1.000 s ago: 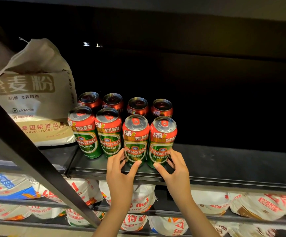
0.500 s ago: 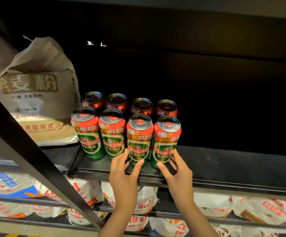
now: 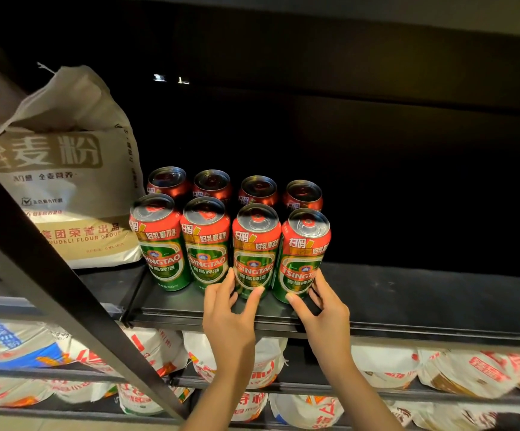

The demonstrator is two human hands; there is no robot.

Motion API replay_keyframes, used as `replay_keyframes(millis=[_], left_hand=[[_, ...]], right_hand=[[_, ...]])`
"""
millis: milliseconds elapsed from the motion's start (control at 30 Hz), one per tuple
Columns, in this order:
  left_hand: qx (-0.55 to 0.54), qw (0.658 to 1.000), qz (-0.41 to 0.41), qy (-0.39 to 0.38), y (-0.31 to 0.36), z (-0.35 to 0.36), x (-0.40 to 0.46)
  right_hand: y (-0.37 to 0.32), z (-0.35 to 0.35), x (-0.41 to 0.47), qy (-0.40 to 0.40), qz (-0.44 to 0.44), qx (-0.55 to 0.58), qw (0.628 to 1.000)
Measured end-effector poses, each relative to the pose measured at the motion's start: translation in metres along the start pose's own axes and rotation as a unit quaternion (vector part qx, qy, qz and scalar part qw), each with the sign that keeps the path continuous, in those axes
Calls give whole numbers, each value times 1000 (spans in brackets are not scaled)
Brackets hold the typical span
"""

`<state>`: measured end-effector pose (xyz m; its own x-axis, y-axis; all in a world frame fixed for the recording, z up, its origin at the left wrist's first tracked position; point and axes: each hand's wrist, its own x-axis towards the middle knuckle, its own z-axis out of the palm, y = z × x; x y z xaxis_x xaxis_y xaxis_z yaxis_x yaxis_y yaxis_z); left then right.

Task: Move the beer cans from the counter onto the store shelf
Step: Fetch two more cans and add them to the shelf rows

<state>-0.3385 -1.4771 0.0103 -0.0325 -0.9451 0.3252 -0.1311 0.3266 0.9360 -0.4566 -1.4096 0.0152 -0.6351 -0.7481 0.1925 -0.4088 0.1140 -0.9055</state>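
Just above the hands, on the dark shelf [image 3: 408,293], stood eight beer cans in two rows of four. The left hand [image 3: 230,312] pinched the base of the third front can [image 3: 254,253] between thumb and fingers, and the right hand [image 3: 324,309] pinched the base of the fourth front can [image 3: 303,253] the same way, thumb on the near face and fingers round the far side. Both cans stood upright, their bottoms on the shelf just behind its front lip.

Compared with a second before, the two held cans sat closer to the two front cans [image 3: 184,244] to the left of the hands, so the front row now ran nearly unbroken, and the hands had crept slightly up the can bodies. The four rear cans [image 3: 236,191] beyond the fingers had kept their places. That suggests the placing was over and only the squaring-up remained; the grips had not been let go.

Left of the left hand, past the cans, a flour sack [image 3: 62,181] leaned on the same shelf. Below the wrists, more bagged goods [image 3: 386,362] filled the lower shelf. Right of the right hand the shelf lay dark and open, room for further cans. The counter was out of view, so how many cans were left there could not be told.
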Motion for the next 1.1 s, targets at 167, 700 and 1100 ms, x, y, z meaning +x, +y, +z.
replay_keyframes(millis=[167,700,1100], left_hand=[[-30,999,-32,6,4,-2,-1],[-24,988,-119,-94,11,-21,-1],[287,852,80,-431,29,-54,-25]], right_hand=[[-3,-1,-3,-1,1,-11,1000],[-22,0,-7,1,61,-16,998],[-27,-75,-137,-15,72,-348,935]])
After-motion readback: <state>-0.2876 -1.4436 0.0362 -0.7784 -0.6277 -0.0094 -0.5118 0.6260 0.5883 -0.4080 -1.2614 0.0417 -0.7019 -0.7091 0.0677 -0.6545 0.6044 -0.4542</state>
